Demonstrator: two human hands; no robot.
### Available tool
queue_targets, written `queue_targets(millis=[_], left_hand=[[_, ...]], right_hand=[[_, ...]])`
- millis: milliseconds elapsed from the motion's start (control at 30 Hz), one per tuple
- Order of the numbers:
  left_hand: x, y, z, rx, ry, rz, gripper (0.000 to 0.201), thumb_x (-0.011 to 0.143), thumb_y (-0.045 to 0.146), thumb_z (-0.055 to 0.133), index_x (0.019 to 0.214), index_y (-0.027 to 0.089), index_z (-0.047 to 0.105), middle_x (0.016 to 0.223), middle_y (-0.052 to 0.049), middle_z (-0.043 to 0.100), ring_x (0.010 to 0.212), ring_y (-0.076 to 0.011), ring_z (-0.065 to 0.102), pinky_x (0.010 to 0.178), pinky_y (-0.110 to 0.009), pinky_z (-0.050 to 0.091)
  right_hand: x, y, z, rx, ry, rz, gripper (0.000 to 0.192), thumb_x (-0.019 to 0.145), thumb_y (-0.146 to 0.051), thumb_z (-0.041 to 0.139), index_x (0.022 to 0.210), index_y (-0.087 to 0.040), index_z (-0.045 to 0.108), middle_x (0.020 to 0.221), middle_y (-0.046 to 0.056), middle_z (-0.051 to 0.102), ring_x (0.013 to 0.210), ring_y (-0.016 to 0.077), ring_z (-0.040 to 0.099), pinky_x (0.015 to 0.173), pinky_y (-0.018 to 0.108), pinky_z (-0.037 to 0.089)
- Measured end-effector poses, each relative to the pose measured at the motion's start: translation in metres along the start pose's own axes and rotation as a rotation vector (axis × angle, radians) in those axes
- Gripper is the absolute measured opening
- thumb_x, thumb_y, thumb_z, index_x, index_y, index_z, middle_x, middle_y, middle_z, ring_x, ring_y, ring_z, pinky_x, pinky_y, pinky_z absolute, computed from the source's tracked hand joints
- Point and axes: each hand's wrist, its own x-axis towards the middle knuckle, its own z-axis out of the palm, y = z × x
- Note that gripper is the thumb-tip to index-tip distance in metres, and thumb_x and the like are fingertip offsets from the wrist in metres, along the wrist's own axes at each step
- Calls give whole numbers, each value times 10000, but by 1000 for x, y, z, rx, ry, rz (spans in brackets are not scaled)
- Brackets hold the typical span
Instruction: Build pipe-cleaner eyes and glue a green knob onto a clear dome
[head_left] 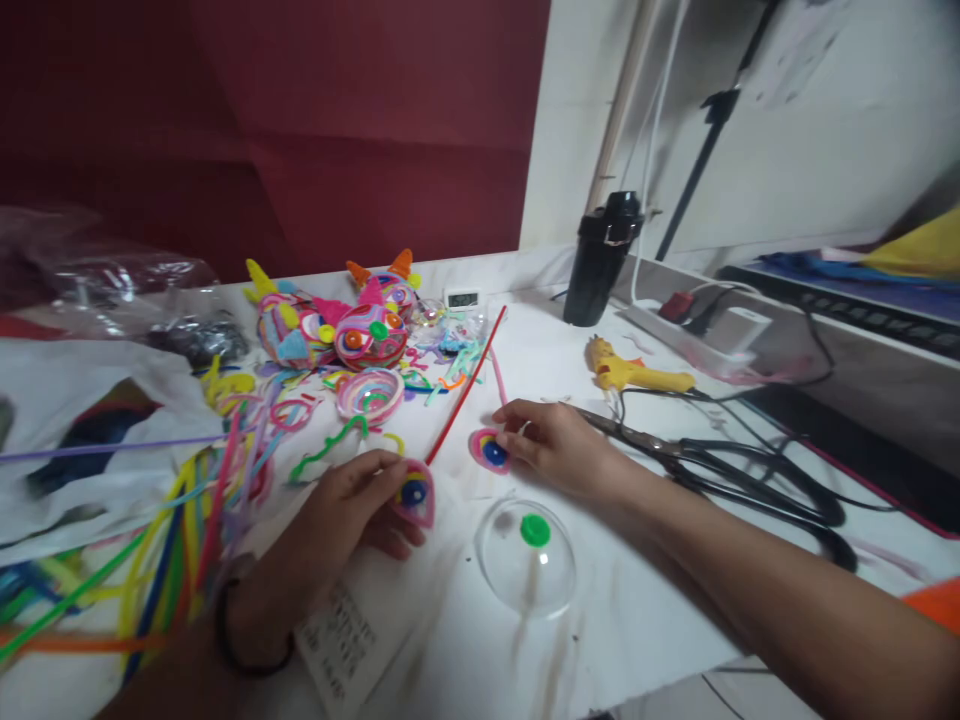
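My left hand (358, 500) pinches a leaf-shaped pipe-cleaner eye (414, 492) with a pink rim, some yellow and a blue centre. Between the fingertips of my right hand (551, 443) is a second, similar pipe-cleaner eye (491, 450), held low over the white table. In front of both hands lies a clear plastic dome (529, 590) with a green disc (535, 530) on it. A red pipe cleaner (466, 385) stretches diagonally between the two eyes. Under my left forearm is a sheet with handwriting (337, 640).
Colourful pipe-cleaner animal heads (369, 335) and a coiled bowl (370, 396) stand at the back. Loose pipe cleaners (169, 550) cover the left side. To the right are large black-handled scissors (675, 455), a yellow glue gun (637, 372), a black bottle (600, 262) and a power strip (686, 335).
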Motion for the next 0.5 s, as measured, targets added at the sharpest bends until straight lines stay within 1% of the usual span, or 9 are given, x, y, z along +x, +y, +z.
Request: queue_targets(millis=[167, 300, 400, 500], left_hand=[[-1, -1, -2, 42, -39, 21, 280, 802, 440, 605, 812, 161, 577, 611, -2, 650, 494, -130, 633, 449, -200, 501], [-1, -3, -1, 109, -18, 21, 300, 803, 465, 571, 796, 165, 550, 589, -6, 633, 485, -126, 621, 460, -206, 499], [-1, -4, 2, 158, -3, 21, 312, 794, 488, 565, 776, 178, 534, 560, -1, 622, 462, -135, 613, 427, -211, 483], [-2, -5, 5, 246, 22, 38, 324, 819, 505, 517, 726, 194, 504, 523, -7, 623, 426, -144, 601, 408, -225, 478]], right_hand=[[-3, 2, -1, -90, 58, -50, 272, 820, -275, 546, 1025, -152, 675, 832, 71, 710, 592, 153, 587, 571, 277, 425], [-2, 8, -1, -147, 95, -87, 256, 811, -274, 537, 995, -171, 683, 826, 65, 718, 586, 157, 593, 558, 274, 425], [-2, 12, -2, -183, 120, -104, 245, 811, -284, 532, 975, -184, 685, 825, 60, 721, 595, 162, 608, 566, 273, 432], [-2, 14, -1, -211, 142, -121, 239, 819, -294, 520, 953, -190, 688, 806, 55, 722, 595, 167, 615, 575, 277, 435]])
